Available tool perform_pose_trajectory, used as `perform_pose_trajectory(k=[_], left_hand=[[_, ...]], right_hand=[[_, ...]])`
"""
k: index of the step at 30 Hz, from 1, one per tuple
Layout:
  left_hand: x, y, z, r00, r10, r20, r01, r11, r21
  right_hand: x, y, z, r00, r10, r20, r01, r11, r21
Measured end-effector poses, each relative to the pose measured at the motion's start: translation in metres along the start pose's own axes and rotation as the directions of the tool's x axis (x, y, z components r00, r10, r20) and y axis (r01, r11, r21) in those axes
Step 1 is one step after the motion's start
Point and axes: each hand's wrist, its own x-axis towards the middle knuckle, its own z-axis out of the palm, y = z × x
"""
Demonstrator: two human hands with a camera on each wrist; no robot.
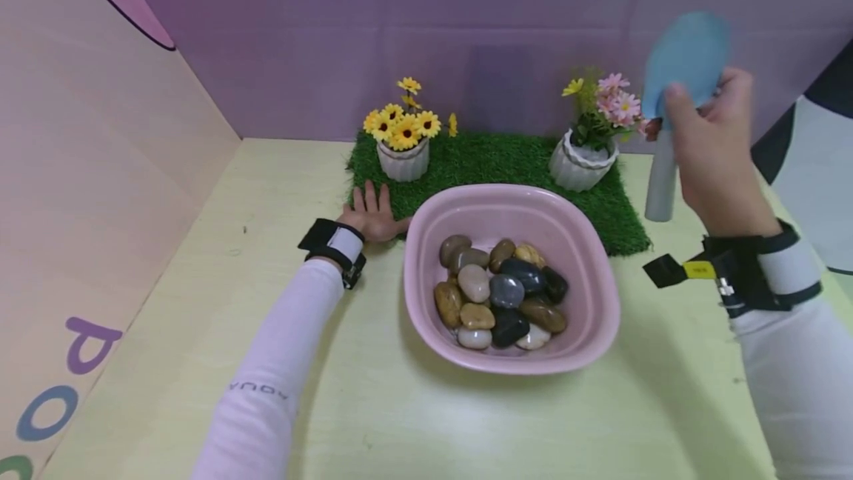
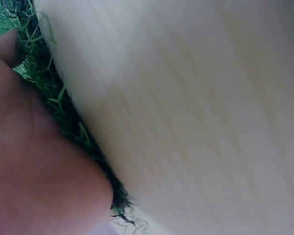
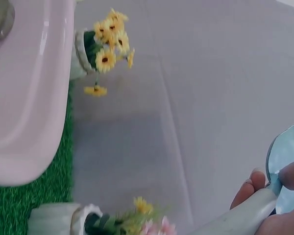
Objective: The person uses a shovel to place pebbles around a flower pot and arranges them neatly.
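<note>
One right hand (image 1: 716,150) grips a blue-bladed trowel (image 1: 689,58) at the neck, blade up, raised right of the pink basin (image 1: 415,280). Spread straight, the left hand (image 1: 373,224) holds nothing, its thumb near the basin's left rim. As far as shown, the trowel is taken up, yet no pebble appears on its blade; the polished pebbles (image 1: 506,291) all lie inside the basin. Flowerpots (image 1: 403,160) (image 1: 581,161) on the artificial-turf mat (image 1: 493,158) tighten the far side; the tabletop (image 1: 360,391) offers more room near and left.

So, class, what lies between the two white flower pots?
The head view shows only bare green turf between the yellow-flowered pot and the pink-flowered pot.
</note>
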Motion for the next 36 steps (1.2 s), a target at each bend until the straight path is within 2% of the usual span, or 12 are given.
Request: perform_pose_trajectory(k=[5,12,17,22,25,29,32,36], left_hand=[[0.000,0.000,0.000,1.000,0.001,-0.002,-0.001,0.999,-0.048],[0.005,-0.001,0.001,1.000,0.000,0.005,0.000,0.999,-0.048],[0.006,-0.001,0.001,1.000,0.013,-0.003,-0.013,1.000,0.001],[0.005,-0.003,0.002,1.000,0.007,0.005,-0.006,1.000,-0.015],[0.005,-0.003,0.002,1.000,0.005,0.008,-0.005,1.000,-0.029],[0.004,-0.002,0.001,1.000,0.009,0.005,-0.009,1.000,-0.001],[0.004,-0.002,0.000,1.000,0.009,0.004,-0.009,0.999,0.042],[0.002,0.000,0.001,1.000,0.010,0.001,-0.010,0.999,0.035]], right_hand=[[-0.010,-0.005,0.011,0.996,-0.005,0.085,0.004,1.000,0.013],[-0.017,-0.009,0.026,0.990,0.018,0.141,-0.019,1.000,-0.001],[-0.022,-0.006,0.037,0.981,0.085,0.173,-0.077,0.996,-0.052],[-0.024,0.000,0.051,0.965,0.179,0.194,-0.161,0.981,-0.104],[-0.027,0.003,0.058,0.958,0.199,0.205,-0.180,0.978,-0.107],[-0.030,0.005,0.066,0.950,0.222,0.219,-0.202,0.973,-0.108],[-0.031,0.008,0.072,0.941,0.248,0.230,-0.223,0.966,-0.131],[-0.032,0.012,0.077,0.928,0.279,0.249,-0.239,0.954,-0.178]])
